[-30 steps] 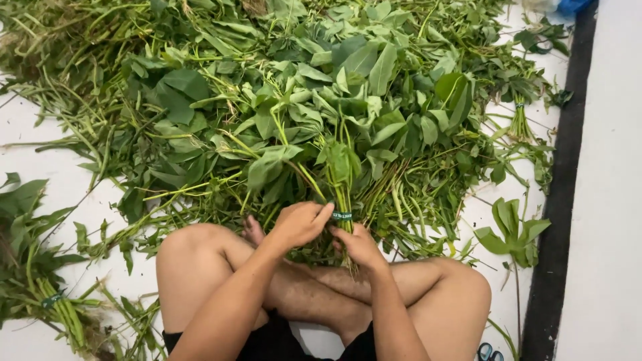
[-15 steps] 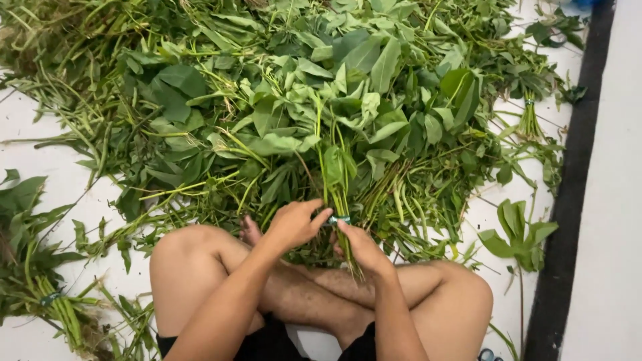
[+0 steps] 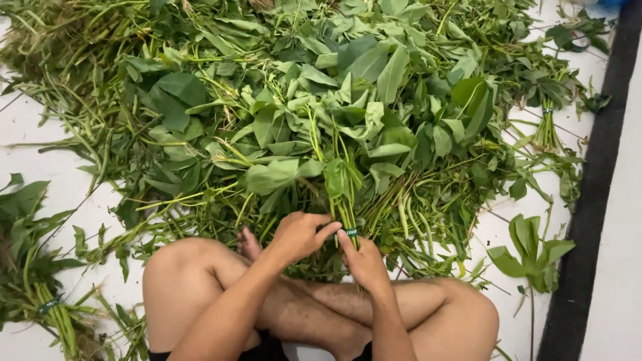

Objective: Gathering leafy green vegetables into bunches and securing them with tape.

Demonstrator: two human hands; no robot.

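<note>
From the head view, the left hand point(image 3: 299, 235) and right hand point(image 3: 363, 262) both close their grip on a small bunch of leafy stems point(image 3: 341, 194), held upright just above the crossed legs at the pile of greens point(image 3: 321, 100). The thin green band point(image 3: 352, 232) could slip or snap, since the stems look smooth and springy, the leaves broad and limp.

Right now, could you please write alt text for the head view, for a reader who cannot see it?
Both hands, left hand and right hand, grip a small bunch of green stems with a green band, above the person's crossed legs. A big pile of leafy greens covers the white floor ahead.
</note>
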